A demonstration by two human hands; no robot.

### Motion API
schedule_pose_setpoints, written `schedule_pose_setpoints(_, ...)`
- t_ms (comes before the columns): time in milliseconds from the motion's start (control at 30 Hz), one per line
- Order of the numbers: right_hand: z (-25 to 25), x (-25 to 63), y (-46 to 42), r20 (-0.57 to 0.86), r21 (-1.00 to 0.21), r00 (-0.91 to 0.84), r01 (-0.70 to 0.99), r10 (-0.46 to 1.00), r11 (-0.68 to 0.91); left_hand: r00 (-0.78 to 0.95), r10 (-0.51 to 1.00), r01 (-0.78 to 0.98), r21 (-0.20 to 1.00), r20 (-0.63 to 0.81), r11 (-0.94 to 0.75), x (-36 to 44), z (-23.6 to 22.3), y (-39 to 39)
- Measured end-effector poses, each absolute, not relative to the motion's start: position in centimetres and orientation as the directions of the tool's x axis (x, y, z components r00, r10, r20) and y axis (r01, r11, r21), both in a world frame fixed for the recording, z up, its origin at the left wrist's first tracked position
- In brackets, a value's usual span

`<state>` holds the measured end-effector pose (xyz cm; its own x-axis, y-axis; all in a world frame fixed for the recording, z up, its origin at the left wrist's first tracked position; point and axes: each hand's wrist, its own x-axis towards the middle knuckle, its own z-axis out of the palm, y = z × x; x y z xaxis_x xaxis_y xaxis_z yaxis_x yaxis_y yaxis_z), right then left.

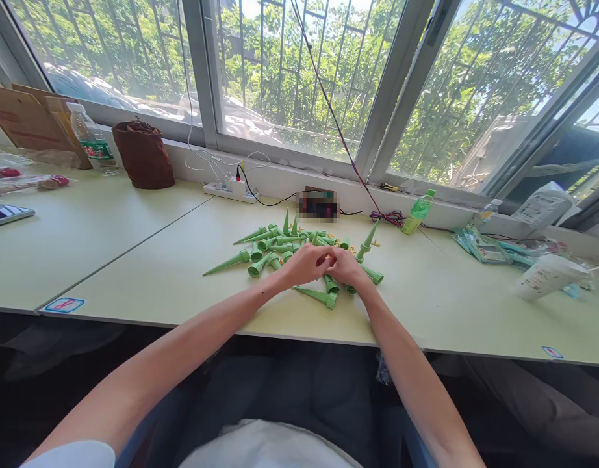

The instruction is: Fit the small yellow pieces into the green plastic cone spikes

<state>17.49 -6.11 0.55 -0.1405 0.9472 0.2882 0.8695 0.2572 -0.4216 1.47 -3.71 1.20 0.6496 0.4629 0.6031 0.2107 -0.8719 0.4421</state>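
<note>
My left hand (305, 262) and my right hand (347, 265) meet at the fingertips above a heap of green plastic watering spikes (281, 246). Both hands are closed with curled fingers; whatever they pinch is hidden behind them. One pointed spike (229, 262) lies at the heap's left end. Nearer the table edge, under my left wrist, lies another spike (316, 296). Beside my right hand a spike with a yellow-orange valve (368, 242) stands upright. More small orange valves show among the pieces behind my hands.
Along the window side are a power strip (230, 192), a blurred-out device (319, 205), bundled wires (390, 218) and a green bottle (419, 212). Plastic packets (484, 245) and a white cup (553, 276) are on the right. A brown bag (144, 156) and water bottle (95, 146) stand left.
</note>
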Motion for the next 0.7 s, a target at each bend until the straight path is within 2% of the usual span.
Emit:
schedule_pose_setpoints(467, 0.41, 17.55, -6.06, 0.293, -0.438, -0.08, 0.875, 0.953, 0.208, 0.675, 0.462, 0.233, 0.429, 0.575, -0.873, 1.4, 1.44, -3.88)
schedule_pose_setpoints(700, 0.49, 17.92, -5.98, 0.313, -0.544, 0.005, 0.821, 0.95, 0.174, 0.679, 0.461, 0.238, 0.422, 0.572, -0.875, 1.41, 1.07, -3.56)
